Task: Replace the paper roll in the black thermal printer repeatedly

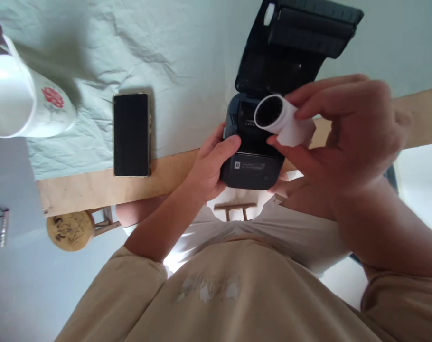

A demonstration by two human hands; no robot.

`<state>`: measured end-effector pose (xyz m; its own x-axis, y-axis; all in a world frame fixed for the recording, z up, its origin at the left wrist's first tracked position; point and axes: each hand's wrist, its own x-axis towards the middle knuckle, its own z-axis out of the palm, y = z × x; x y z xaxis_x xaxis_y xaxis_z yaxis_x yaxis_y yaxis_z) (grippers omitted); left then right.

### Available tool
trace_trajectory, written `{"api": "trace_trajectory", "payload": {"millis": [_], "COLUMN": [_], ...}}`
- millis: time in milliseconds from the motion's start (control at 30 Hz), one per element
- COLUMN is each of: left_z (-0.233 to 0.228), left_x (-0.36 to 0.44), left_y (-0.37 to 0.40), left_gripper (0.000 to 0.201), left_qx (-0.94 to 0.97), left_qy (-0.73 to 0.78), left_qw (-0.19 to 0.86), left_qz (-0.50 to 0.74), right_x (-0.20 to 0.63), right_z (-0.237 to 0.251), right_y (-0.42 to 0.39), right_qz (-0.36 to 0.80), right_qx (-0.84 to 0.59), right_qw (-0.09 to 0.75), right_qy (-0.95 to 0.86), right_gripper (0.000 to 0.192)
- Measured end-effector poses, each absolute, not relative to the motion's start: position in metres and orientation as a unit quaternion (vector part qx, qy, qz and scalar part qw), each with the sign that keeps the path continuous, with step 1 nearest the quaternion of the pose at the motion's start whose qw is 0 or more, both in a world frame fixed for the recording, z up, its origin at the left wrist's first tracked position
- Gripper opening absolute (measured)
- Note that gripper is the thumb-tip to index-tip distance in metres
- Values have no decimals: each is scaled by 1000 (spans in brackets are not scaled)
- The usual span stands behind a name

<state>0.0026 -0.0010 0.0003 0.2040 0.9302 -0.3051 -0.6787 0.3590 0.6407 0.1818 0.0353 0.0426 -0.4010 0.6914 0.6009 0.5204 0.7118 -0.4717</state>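
A small dark label printer (251, 168) is held at the table's front edge, its hinged lid (283, 52) swung up and back. My left hand (216, 164) grips the printer's left side, with the thumb over the rim of its paper bay. Between the fingers and thumb of my right hand (347, 128) is a white paper roll (290, 123) with a dark hollow core. The roll is tilted just above the open bay, partly covering it. Whether it touches the printer I cannot tell.
Left of the printer a smartphone (131, 135) with a dark screen lies flat. A white cup (48, 107) with a red flower stands at the far left. Wrinkled pale green cloth (187, 57) covers the table above a bare wooden edge (77, 190). A round stool (70, 231) stands below.
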Motion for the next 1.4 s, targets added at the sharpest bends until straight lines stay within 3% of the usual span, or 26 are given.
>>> {"api": "trace_trajectory", "payload": {"millis": [167,433,567,700,800,900,1000,1100,1267,1400], "left_z": [4,6,11,13,13,14,13,8,2,2], "left_x": [5,5,3,1,-1,-1,1,2,2,-1], "left_y": [-3,-6,-7,-9,-10,-9,-10,-10,-10,-9], "left_gripper": [35,43,55,57,64,75,76,66,44,54], "left_qx": [205,192,194,228,240,233,226,229,226,223], "left_qy": [380,351,394,414,418,445,456,411,332,387], "left_qw": [729,714,716,708,711,704,690,698,709,730], "left_qz": [532,575,543,525,513,502,515,539,579,518], "right_x": [182,179,181,193,202,204,200,195,195,193], "right_z": [38,35,36,35,33,31,29,27,28,33], "right_y": [44,30,28,35,43,48,48,45,42,37], "right_qz": [45,39,48,60,63,129,119,61,71,113], "right_qx": [-329,-278,-255,-307,-410,-374,-328,-318,-279,-306], "right_qw": [357,387,336,448,448,441,440,379,393,390], "right_qy": [-873,-879,-905,-837,-792,-806,-827,-867,-873,-861], "right_gripper": [28,11,22,16,41,61,38,17,22,26]}}
